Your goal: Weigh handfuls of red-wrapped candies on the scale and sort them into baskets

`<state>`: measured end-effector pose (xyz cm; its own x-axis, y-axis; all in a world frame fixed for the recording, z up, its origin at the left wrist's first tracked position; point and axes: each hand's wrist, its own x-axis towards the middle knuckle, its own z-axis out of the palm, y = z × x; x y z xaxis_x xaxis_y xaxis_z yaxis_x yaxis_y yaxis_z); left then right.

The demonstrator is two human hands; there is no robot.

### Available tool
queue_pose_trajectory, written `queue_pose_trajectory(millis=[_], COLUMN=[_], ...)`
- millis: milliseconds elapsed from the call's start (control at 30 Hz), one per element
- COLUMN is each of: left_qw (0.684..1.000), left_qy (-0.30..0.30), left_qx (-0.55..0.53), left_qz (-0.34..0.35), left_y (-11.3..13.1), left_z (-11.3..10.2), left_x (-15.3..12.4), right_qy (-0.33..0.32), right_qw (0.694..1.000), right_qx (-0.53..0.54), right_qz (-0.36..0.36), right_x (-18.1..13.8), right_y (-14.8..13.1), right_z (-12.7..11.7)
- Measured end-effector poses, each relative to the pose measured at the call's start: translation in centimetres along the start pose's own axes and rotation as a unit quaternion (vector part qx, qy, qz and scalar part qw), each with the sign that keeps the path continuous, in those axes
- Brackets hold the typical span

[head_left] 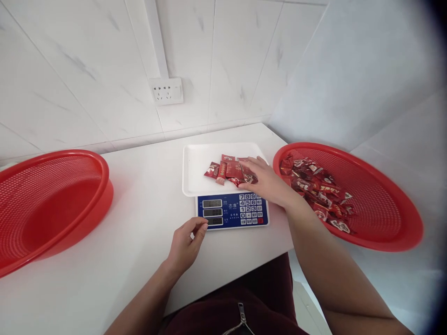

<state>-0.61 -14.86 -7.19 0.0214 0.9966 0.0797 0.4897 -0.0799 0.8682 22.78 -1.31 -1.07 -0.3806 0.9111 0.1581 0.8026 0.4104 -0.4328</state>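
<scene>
A digital scale with a white weighing tray and a blue keypad panel stands on the table. Several red-wrapped snack packets lie in a small heap on the tray. My right hand rests over the heap's right side, fingers apart and touching the packets, hiding some of them. At the panel's lower left corner is my left hand, thumb and forefinger pinched together, with nothing visible between them. Its fingertips are beside the lowest display, and whether they touch the scale is unclear.
To the right, a red mesh basket holds many red packets. Another red basket stands on the left of the white table. A power socket is on the tiled wall behind.
</scene>
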Motion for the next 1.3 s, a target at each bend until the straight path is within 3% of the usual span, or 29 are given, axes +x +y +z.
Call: queue_pose_trajectory(millis=[267,467,800,1300], left_qw=[0.999,0.998,0.997,0.996], left_qy=[-0.026,-0.043,-0.057,-0.059], left_qx=[0.032,0.026,0.035,0.040], left_qz=[0.021,0.041,0.044,0.055], left_y=[-0.5,-0.9,-1.2,-1.3], left_z=[0.8,1.3,1.6,1.6], left_x=[-0.2,-0.3,-0.2,-0.3], right_qy=[0.070,0.104,0.082,0.119], right_qw=[0.995,0.994,0.992,0.989], right_qx=[-0.065,-0.034,-0.001,0.019], right_qz=[0.019,0.021,0.099,0.089], right_x=[0.9,0.5,0.5,0.8], right_y=[-0.5,0.6,0.5,1.4], right_z=[2.1,1.1,0.6,1.7])
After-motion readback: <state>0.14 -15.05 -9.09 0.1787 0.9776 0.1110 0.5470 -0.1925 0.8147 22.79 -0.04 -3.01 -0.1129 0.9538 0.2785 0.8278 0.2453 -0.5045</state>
